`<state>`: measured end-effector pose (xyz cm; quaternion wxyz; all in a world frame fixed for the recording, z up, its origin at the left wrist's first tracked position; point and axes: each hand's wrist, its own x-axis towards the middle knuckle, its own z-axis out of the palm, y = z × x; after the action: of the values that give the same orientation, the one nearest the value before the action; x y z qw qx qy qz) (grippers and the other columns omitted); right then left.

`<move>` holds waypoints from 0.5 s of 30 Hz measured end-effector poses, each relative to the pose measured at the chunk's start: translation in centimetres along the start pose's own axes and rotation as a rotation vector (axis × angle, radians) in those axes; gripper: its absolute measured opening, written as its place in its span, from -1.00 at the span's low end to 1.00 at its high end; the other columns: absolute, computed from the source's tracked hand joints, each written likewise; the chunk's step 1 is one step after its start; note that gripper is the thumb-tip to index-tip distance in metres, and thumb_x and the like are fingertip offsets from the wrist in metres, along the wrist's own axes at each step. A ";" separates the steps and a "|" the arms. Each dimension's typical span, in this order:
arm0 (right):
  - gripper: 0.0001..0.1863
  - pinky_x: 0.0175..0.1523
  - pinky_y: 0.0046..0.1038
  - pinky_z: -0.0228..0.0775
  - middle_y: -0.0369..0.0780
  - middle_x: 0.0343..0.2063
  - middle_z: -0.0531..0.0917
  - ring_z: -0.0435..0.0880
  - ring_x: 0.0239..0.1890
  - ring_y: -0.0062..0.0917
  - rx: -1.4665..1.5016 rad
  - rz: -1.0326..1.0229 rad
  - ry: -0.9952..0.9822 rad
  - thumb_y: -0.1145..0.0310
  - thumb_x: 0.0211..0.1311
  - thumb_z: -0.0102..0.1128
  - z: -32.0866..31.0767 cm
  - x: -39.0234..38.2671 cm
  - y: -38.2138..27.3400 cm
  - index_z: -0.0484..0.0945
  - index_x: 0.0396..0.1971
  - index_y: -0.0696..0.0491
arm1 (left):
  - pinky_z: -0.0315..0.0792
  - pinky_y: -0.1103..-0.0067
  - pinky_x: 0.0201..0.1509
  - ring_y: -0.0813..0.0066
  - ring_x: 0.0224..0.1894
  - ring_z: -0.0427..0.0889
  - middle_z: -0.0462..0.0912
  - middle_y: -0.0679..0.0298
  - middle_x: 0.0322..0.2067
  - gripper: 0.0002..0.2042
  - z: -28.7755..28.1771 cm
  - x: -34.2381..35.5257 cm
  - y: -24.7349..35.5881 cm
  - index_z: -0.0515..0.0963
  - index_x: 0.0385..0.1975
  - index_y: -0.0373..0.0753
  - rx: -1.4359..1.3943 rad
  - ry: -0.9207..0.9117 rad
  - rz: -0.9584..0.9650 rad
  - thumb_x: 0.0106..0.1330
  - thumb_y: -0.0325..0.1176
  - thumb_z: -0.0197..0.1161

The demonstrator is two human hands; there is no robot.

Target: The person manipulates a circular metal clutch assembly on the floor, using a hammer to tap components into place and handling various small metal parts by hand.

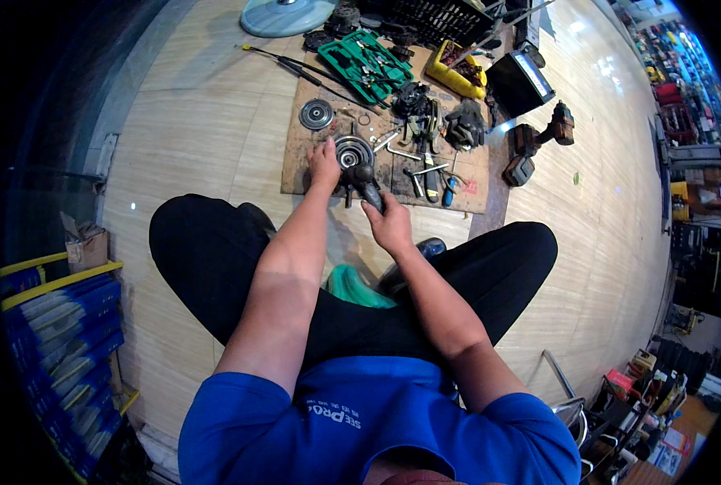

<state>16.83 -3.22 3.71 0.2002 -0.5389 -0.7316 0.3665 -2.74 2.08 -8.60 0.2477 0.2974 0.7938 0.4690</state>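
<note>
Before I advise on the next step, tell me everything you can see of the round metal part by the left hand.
The round metal part looks silvery and dark, with concentric rings around a small centre. Its ringed face is turned up, over the left half of the stained brown board. The left hand is at its left edge. The dark tool in the right hand overlaps its lower right; contact there is unclear.

Left forearm (pixel 294 250) reaches forward, nearly straight; my left grip (pixel 323 166) leads, fingers pointing ahead, their closure unclear. Right forearm (pixel 435 293) slants inward from a slightly bent elbow; my right grip (pixel 389 224) sits nearer me, fingers curled tight. Both forearms bare.
</note>
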 end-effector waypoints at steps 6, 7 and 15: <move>-0.64 -0.29 -0.19 0.46 0.06 -0.47 0.64 0.65 -0.38 0.00 0.081 -0.017 0.106 0.20 0.16 0.31 -0.9 0.6 0.1 0.56 -0.19 0.16 | 0.02 0.22 0.39 -0.12 0.29 0.17 0.52 -0.06 0.08 -0.49 -0.4 0.2 -0.4 0.56 0.00 -0.28 0.020 0.002 -0.019 0.46 0.03 -0.16; -0.64 -0.29 -0.20 0.46 0.06 -0.47 0.64 0.65 -0.38 -0.01 0.076 -0.010 0.129 0.20 0.16 0.31 -1.0 0.8 0.2 0.56 -0.18 0.16 | 0.02 0.22 0.40 -0.12 0.30 0.16 0.51 -0.06 0.09 -0.48 -0.3 0.1 -0.4 0.56 0.01 -0.27 0.034 0.010 -0.025 0.46 0.04 -0.17; -0.63 -0.32 -0.29 0.44 0.02 -0.51 0.63 0.64 -0.47 -0.18 0.068 0.010 0.137 0.21 0.16 0.31 -0.5 1.7 0.9 0.56 -0.16 0.18 | 0.01 0.22 0.40 -0.13 0.31 0.16 0.49 -0.04 0.11 -0.47 -0.3 -0.1 -0.1 0.55 0.02 -0.28 0.026 -0.011 -0.017 0.46 0.05 -0.18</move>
<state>17.20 -1.32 3.20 0.2663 -0.5590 -0.7007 0.3544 -2.91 1.79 -8.51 0.2523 0.2964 0.8011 0.4548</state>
